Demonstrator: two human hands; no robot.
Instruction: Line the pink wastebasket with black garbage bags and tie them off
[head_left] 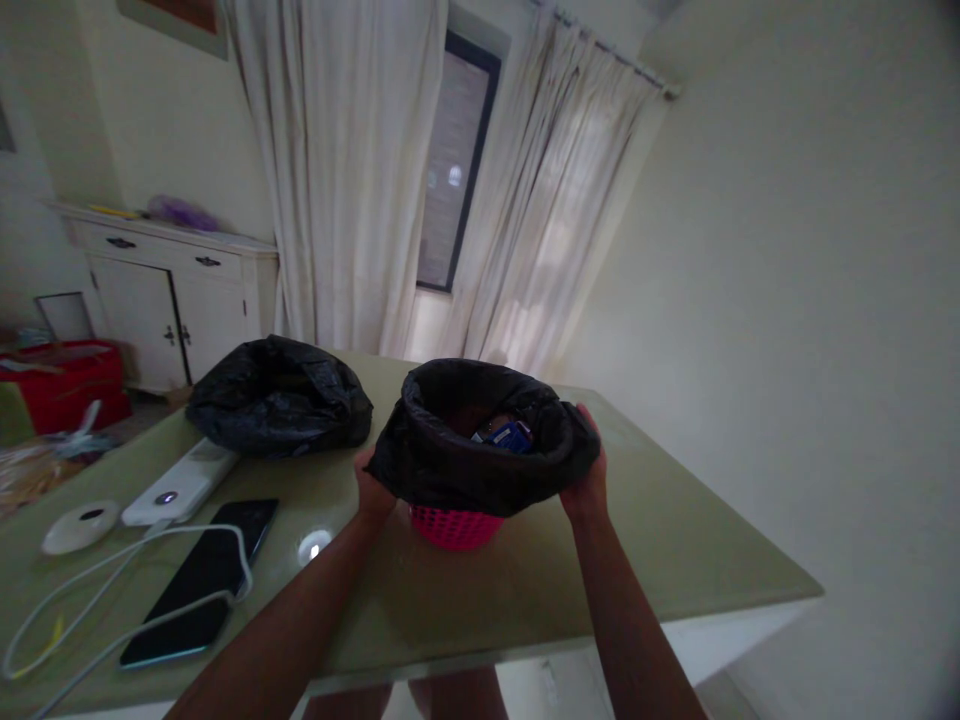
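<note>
A bag-lined pink basket (455, 527) is gripped at the table's (675, 540) near middle.
The black liner bag (465, 470) is clasped by the left hand (370, 492) and right hand (587, 480), fingers curled on opposite sides; a second black bag (279, 398) lies far left.

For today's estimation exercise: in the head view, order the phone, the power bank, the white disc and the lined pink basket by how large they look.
1. Lined pink basket, held by left hand and right hand.
2. Phone, though it is nearer the camera.
3. Power bank.
4. White disc.
</note>
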